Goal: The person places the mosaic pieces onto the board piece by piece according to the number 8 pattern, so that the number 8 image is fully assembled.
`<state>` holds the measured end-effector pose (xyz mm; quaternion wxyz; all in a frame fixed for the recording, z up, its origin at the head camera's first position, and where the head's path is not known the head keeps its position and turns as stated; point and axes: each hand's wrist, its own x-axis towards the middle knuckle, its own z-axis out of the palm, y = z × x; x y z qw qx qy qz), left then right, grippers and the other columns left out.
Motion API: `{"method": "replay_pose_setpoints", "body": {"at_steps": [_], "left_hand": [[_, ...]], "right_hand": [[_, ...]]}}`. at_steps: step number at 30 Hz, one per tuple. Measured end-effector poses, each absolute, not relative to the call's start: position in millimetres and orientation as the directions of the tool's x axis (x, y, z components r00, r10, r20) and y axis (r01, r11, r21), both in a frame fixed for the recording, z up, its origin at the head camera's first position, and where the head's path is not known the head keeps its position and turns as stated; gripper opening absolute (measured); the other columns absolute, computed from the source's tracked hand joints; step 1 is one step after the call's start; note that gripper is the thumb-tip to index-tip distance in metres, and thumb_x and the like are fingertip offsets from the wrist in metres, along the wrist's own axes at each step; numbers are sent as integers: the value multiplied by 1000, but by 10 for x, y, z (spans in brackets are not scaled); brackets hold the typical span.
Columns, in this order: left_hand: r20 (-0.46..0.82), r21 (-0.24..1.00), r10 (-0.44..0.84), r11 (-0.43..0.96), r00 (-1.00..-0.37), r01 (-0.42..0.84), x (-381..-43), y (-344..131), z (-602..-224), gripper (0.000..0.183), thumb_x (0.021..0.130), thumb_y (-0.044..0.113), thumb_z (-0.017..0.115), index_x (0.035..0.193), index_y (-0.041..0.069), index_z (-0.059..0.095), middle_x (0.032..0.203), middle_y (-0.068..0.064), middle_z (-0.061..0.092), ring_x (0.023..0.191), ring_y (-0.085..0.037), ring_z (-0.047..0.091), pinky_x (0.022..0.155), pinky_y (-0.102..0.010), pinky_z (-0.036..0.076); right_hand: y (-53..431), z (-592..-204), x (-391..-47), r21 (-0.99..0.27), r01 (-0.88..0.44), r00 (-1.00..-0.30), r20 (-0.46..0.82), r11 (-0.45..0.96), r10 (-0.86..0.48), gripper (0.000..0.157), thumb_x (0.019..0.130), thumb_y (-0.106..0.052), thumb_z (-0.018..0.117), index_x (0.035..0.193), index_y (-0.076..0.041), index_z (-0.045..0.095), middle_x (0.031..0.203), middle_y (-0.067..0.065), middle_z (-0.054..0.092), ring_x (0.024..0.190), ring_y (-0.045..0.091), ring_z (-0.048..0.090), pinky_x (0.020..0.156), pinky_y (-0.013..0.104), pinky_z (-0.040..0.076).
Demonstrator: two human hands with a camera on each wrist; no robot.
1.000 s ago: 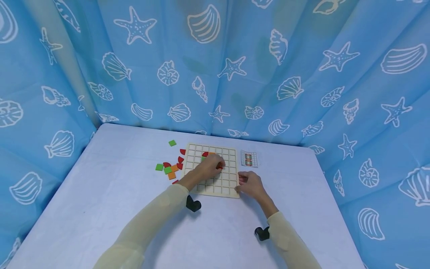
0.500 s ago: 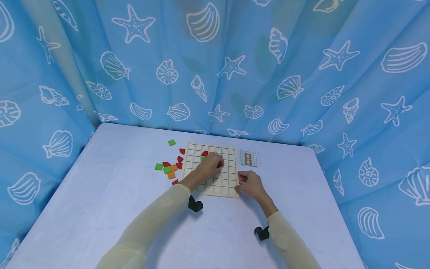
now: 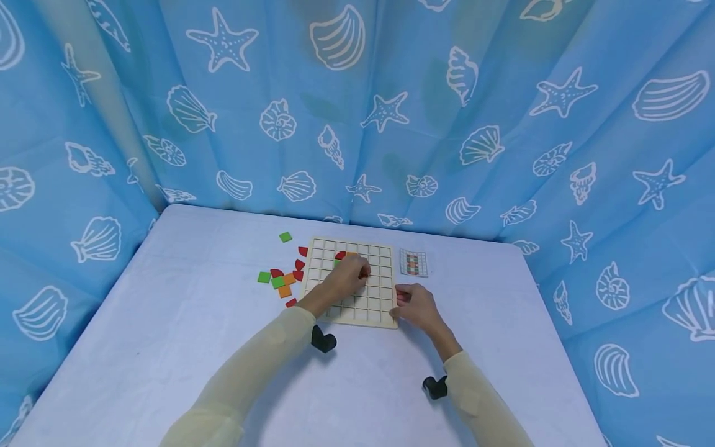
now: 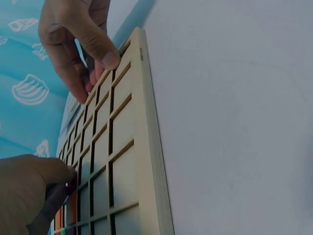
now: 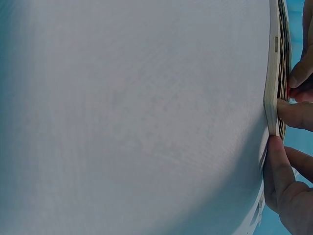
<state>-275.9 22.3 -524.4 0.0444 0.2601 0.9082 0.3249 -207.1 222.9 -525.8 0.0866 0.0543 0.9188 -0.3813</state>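
We see the left hand [image 3: 349, 276] bent over the gridded board [image 3: 382, 280], a red piece [image 5: 288, 92] directly at its fingertips; whether pinched, we cannot tell. The right hand [image 3: 416, 305], nearer us and farther from that piece, grips the board's near right corner.

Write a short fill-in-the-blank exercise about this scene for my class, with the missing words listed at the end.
The person's ____ hand is over the middle of the grid board.
The printed card lies to the ____ of the board.
The loose pieces on the table are green, orange and ____.
The curtain behind the table is mainly ____.

Missing words: left; right; red; blue.
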Motion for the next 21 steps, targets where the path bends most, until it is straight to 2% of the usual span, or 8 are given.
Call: {"method": "replay_pose_setpoints", "body": {"at_steps": [11, 21], "left_hand": [[137, 655, 470, 617, -872, 436, -2866, -26, -5187, 17, 88, 5, 67, 105, 4, 69, 98, -6, 62, 87, -19, 53, 79, -27, 50], [163, 589, 347, 716, -923, 374, -3047, -530, -5148, 18, 89, 4, 64, 107, 3, 68, 103, -9, 63, 92, -22, 55, 84, -34, 51]], "right_hand": [[2210, -5262, -2067, -680, 174, -978, -205, 712, 43, 64, 74, -9, 81, 133, 0, 57, 115, 10, 58, 100, 23, 55, 87, 36, 50], [2208, -5232, -2056, -671, 171, -977, -209, 721, 38, 64, 74, -8, 80, 133, 0, 57, 115, 11, 57, 100, 24, 54, 86, 35, 50]]}}
